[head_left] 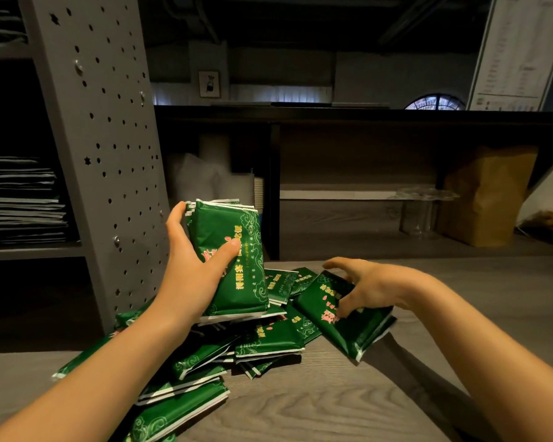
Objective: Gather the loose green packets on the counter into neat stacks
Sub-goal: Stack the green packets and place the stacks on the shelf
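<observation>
Holding an upright stack of green packets (233, 250) in the left hand (192, 266) – thumb laid across the printed front face, fingers curled round the far left edge, so the grip is closed on the stack. The stack leans slightly right and sits above the heap. Whether its bottom edge touches the packets below, cannot tell.

Right hand (364, 285) is low over the counter (332, 403), on a small bundle (342, 330) of the same packets. The thumb presses on the top face and the fingers hook over the upper edge, grasping it. The bundle is tilted, with its lower right corner down on the wood.

Loose packets (268, 342) lie in a messy overlapping heap on the counter between and under both forearms, facing different ways. More spill toward the near left edge, some partly hidden by the left arm. All are dark green with white end seams and pink and gold print – the text is too small to read.

Behind the heap on the left stands a grey perforated post (109, 154), and left of it a shelf with flat stacked sheets (20, 199). A dark shelf unit (348, 116) runs across the back. Under it on the right sit a brown paper bag (489, 196) and, just beside it, a clear plastic stand (419, 212). At top right, a white printed sheet (517, 52), blurred.
</observation>
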